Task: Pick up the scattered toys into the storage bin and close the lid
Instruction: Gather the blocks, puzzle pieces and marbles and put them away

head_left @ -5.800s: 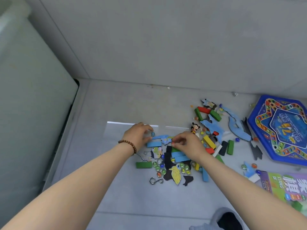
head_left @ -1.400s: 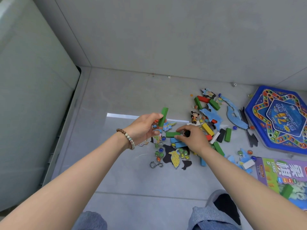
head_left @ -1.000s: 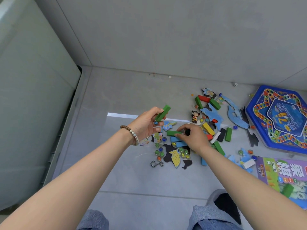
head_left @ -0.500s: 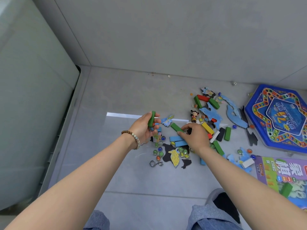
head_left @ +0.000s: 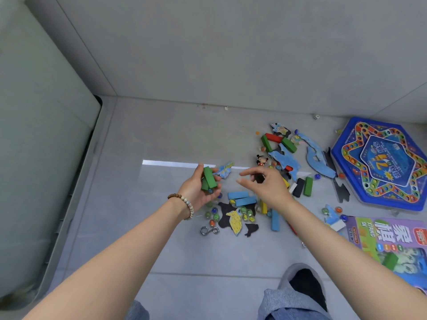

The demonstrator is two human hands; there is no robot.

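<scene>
Palm up, the left hand [head_left: 200, 188] cups two green blocks [head_left: 208, 179] stacked against its fingers, with a small blue marble tucked beneath them; a beaded bracelet [head_left: 184, 203] circles the wrist. Just to its right, the right hand [head_left: 265, 184] hovers above the floor with fingers spread and loosely curled, gripping nothing that can be made out; something dark shows behind the fingers, but whether it is held cannot be told.

Under and between the hands lie two light blue blocks [head_left: 242, 198], side by side, with a cluster of glass marbles [head_left: 213, 213] near them, a yellow fish cutout [head_left: 234, 219] on black puzzle pieces, and a metal ring puzzle [head_left: 209, 230] nearer the viewer. Farther right are a small doll figure [head_left: 262, 160], blue dolphin-shaped pieces [head_left: 286, 161], and more green, red, black and white blocks scattered on the grey tiled floor [head_left: 161, 139]. At the far right sits a blue hexagonal game board [head_left: 381, 162], and near it, closer in, a purple and green game box [head_left: 390, 239]. A large pale storage bin [head_left: 34, 158] stands along the left edge, well apart from the toys.
</scene>
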